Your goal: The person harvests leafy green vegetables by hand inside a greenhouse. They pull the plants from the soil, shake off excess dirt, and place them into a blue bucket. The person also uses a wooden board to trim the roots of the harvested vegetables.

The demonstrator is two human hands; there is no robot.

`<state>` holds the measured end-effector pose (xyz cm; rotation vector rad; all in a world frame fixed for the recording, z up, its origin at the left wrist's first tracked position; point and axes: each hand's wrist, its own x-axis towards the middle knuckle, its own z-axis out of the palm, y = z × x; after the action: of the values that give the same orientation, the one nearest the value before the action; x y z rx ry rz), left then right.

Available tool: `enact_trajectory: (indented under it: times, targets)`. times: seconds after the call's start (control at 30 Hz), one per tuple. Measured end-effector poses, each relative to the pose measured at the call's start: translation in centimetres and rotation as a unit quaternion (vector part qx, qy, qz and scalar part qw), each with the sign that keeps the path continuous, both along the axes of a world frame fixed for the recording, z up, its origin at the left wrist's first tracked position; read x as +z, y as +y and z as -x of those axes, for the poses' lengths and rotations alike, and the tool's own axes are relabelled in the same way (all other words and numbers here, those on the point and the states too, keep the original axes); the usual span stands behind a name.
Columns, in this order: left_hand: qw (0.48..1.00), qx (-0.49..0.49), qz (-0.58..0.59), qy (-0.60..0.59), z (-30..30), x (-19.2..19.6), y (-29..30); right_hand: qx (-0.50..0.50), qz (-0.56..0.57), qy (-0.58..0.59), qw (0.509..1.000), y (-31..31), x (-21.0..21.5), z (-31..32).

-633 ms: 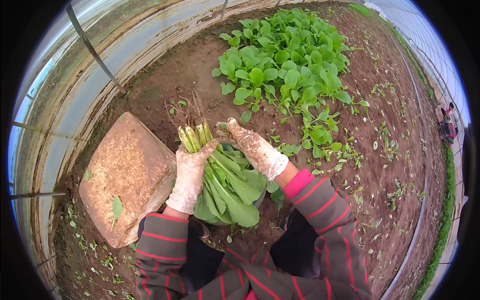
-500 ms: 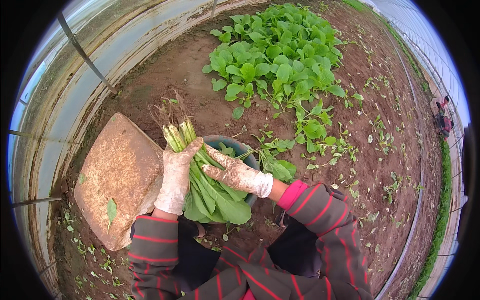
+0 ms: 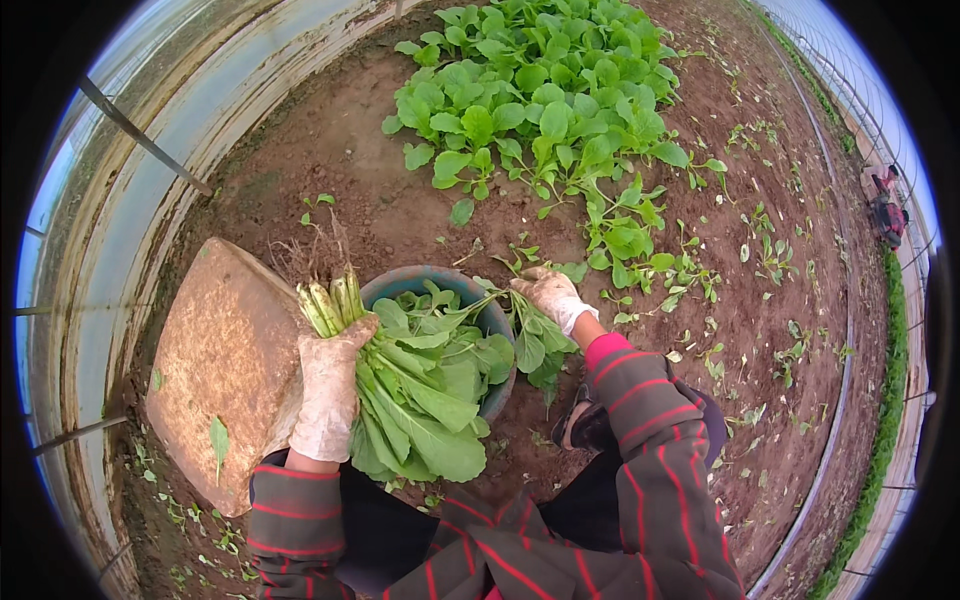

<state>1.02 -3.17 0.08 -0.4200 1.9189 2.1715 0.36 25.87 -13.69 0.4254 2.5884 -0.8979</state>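
A thick bunch of leafy greens [image 3: 420,405] is in my left hand [image 3: 335,380], its fingers wrapped round the pale stalks. The roots point up and away, and the broad leaves spread toward me over the near side of a round bucket [image 3: 420,276]. My right hand [image 3: 552,296], in a soiled white glove like the left, is at the bucket's right rim. Its fingers are closed at the stems of a loose leafy plant [image 3: 532,340], whose leaves hang below. More leaves [image 3: 492,355] lie inside the bucket.
A worn, soil-stained block [image 3: 230,350] with a single leaf on it stands at the left. Ahead grows a dense patch of greens [image 3: 550,100]. Small plants and leaf scraps dot the soil at the right, beside a thin hose [image 3: 848,360]. Plastic sheeting [image 3: 190,130] curves along the left.
My right hand has left the bunch and moved right to the loose plant at the bucket's rim. My left hand, still holding the bunch, has shifted slightly left and nearer me.
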Motion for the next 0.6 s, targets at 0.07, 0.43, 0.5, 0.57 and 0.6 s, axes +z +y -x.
enact_trajectory:
  times: [0.07, 0.43, 0.5, 0.57, 0.6]
  targets:
    - [0.999, 0.023, 0.014, 0.019, 0.0, -0.2, -0.7, -0.083, -0.096, -0.090, 0.988, 2.7, -6.3, -2.2]
    - [0.998, 0.021, 0.055, -0.030, -0.1, -0.7, -1.8, -0.070, -0.218, -0.218, 0.949, -2.7, -13.6, -4.2]
    - [0.997, 0.021, 0.063, -0.034, -0.1, -1.0, -2.1, -0.099, -0.219, -0.198, 0.950, -2.3, -14.6, -4.4]
    - [0.997, 0.016, 0.070, -0.040, 0.1, -0.8, -2.0, -0.131, -0.235, -0.153, 0.951, -1.2, -16.5, -4.5]
    - [0.996, 0.023, 0.074, -0.036, 0.0, -0.9, -2.3, -0.135, -0.255, -0.141, 0.947, -0.4, -16.9, -4.0]
